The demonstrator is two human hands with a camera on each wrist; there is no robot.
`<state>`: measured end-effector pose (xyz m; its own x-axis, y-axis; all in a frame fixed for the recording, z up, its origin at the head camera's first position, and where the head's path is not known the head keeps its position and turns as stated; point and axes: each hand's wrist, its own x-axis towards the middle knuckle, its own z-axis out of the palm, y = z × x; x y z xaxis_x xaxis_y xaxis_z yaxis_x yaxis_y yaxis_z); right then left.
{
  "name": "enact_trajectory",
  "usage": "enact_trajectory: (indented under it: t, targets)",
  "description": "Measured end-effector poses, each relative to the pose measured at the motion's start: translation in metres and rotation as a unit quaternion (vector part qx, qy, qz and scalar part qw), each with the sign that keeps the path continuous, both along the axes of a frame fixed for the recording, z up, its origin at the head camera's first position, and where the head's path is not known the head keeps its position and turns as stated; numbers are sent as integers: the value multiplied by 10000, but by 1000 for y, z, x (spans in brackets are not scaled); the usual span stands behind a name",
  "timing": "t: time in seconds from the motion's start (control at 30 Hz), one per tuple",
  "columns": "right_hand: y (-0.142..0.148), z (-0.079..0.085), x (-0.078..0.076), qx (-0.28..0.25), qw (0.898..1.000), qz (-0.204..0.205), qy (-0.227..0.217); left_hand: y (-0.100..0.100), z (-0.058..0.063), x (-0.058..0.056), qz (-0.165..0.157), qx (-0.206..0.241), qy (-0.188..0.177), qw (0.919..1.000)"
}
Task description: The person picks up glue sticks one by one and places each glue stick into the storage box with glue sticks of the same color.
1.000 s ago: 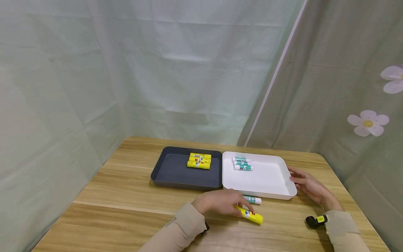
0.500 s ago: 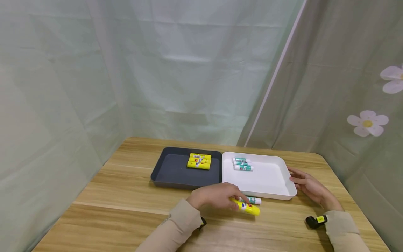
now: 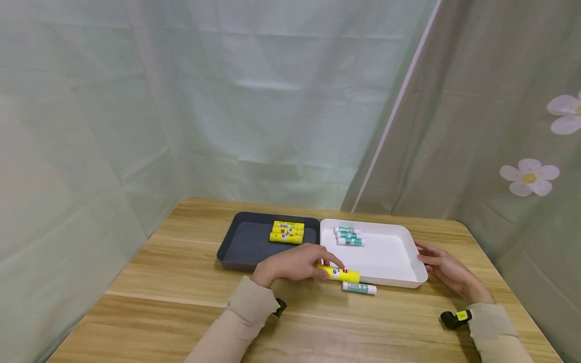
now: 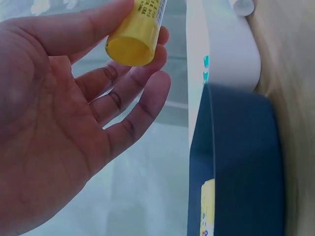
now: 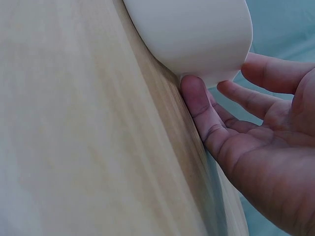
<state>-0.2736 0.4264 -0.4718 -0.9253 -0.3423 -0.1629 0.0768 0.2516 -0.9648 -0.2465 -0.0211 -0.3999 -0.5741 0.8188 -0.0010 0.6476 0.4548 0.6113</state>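
My left hand (image 3: 294, 263) pinches a yellow glue stick (image 3: 346, 275) between thumb and fingers, held up near the front edges of the two trays. In the left wrist view the end of this glue stick (image 4: 133, 46) points toward the camera, and the lower fingers spread loosely. A white-and-green glue stick (image 3: 359, 288) lies on the table just in front of the white tray (image 3: 386, 259). My right hand (image 3: 449, 269) touches that tray's right end. The right wrist view shows its fingertips (image 5: 196, 93) against the tray's outer wall, fingers fairly straight.
Left of the white tray, side by side, sits a dark grey tray (image 3: 249, 247) with three yellow glue sticks (image 3: 286, 238) lined up in it. Three white-and-green glue sticks (image 3: 351, 242) lie in the white tray. Curtains (image 3: 272, 101) hang behind the wooden table (image 3: 159, 292).
My left hand has carried the yellow glue stick up and left from the table toward the trays, uncovering the white-and-green glue stick. The right hand stays at the white tray.
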Motion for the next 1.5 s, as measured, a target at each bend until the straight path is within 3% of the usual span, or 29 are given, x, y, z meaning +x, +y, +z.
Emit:
enact_trajectory:
  t: [0.23, 0.4, 0.6, 0.8, 0.97, 1.1, 1.5]
  targets:
    - [0, 0, 0, -4, 10000, -24, 62, -4, 0, -3, 147, 14, 6, 9999]
    - [-1, 1, 1, 15, 10000, -71, 9, -11, -3, -7, 254, 71, -180, 9995]
    - [0, 3, 1, 37, 9999, -136, 6, -29, 1, -15, 328, 280, -262, 9987]
    - [1, 2, 1, -9, 9999, -125, 17, -55, 3, -25, 645, 497, -630, 9947]
    - [0, 1, 1, -12, 9999, -127, -1, -77, 6, -34, 798, 415, -487, 9948]
    - [0, 0, 1, -23, 9999, -113, -31, -89, 12, -40, 734, 349, -370, 9960]
    - [0, -1, 1, -78, 9999, -111, -37, -99, 14, -51, 915, 133, -551, 9942]
